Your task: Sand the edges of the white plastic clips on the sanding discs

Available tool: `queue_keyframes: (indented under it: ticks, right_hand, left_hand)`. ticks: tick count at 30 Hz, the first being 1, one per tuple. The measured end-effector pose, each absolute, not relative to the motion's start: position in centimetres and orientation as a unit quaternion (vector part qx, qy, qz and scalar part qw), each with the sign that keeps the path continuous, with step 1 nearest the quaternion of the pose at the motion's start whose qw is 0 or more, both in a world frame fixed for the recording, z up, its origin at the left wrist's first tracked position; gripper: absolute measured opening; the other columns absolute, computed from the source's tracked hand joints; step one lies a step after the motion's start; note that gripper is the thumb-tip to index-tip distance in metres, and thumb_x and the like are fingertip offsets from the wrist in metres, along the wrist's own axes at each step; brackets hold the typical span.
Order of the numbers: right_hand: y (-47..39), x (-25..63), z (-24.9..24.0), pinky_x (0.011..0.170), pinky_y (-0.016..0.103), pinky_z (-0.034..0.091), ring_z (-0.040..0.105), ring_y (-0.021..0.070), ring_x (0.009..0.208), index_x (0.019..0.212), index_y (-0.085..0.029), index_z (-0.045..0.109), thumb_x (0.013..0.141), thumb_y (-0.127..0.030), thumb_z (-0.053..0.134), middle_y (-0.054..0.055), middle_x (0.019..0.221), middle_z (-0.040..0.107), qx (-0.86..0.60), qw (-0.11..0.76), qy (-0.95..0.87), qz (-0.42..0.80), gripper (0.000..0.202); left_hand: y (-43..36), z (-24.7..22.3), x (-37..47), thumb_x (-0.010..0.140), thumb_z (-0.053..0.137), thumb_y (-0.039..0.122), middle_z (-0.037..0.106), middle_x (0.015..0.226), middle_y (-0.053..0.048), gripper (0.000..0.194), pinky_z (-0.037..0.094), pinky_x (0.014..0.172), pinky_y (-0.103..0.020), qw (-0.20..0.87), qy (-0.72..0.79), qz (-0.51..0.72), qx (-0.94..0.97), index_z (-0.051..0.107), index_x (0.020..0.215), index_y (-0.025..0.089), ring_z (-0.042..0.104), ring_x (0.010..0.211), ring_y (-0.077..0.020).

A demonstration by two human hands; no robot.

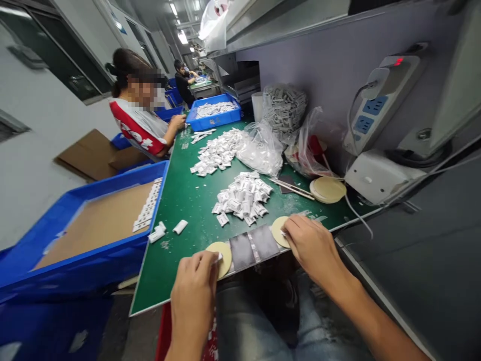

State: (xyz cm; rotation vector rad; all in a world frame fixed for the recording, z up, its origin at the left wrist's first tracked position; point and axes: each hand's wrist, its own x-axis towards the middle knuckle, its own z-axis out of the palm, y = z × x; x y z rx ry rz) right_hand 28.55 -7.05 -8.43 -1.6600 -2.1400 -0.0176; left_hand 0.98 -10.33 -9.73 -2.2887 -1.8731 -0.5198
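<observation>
My left hand [195,278] is closed in a pinch on a small white plastic piece [219,257], over a pale yellow round disc [226,260] at the table's near edge. My right hand [310,243] pinches another small white piece, mostly hidden by its fingers, against a second yellow disc [278,231]. Between the discs lie two dark grey rectangular sheets [242,250], side by side and looking like abrasive paper. Just beyond them is a heap of white plastic pieces [244,198]. A few loose white pieces [180,227] lie to the left.
On the left stands a blue tray [75,200] lined with cardboard, with a row of white pieces. Farther back are a larger heap [218,150], plastic bags [261,150] and a blue bin [214,118]. Sticks, stacked discs [327,189] and a power strip [387,100] are right. A co-worker [139,110] sits left.
</observation>
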Motion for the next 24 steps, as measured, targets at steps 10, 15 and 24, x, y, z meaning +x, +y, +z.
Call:
queue_keyframes:
  ticks: [10,15,24]
  right_hand:
    - [-7.3,27.9,-9.0,0.074,0.033,0.034,0.052,0.0202,0.084,0.086,-0.02,0.06,0.093,-0.008,0.055,0.003,0.088,0.062,-0.624,0.224,-0.748,0.029,0.014]
    - [-7.1,28.0,-8.8,0.074,0.034,0.033,0.05,0.0213,0.086,0.086,-0.021,0.063,0.094,-0.009,0.055,0.003,0.087,0.063,-0.625,0.226,-0.747,0.031,0.016]
    - [-6.5,28.8,-8.4,0.071,0.036,0.03,0.05,0.022,0.084,0.084,-0.021,0.067,0.091,-0.011,0.063,0.002,0.085,0.065,-0.592,0.238,-0.769,0.035,0.012]
  left_hand:
    - [-11.5,-9.2,1.1,0.099,0.052,0.031,0.067,0.094,-0.006,0.016,0.042,0.076,-0.036,0.051,-0.644,-0.179,-0.742,0.065,0.098,0.022,0.053,0.085,-0.0251]
    - [-10.9,-9.4,0.9,0.099,0.052,0.031,0.069,0.1,-0.005,0.017,0.042,0.08,-0.037,0.049,-0.651,-0.196,-0.732,0.066,0.105,0.023,0.053,0.087,-0.0254]
    - [-10.8,-9.7,1.2,0.098,0.052,0.029,0.069,0.096,-0.005,0.014,0.042,0.075,-0.035,0.026,-0.662,-0.215,-0.717,0.065,0.095,0.024,0.057,0.085,-0.0249]
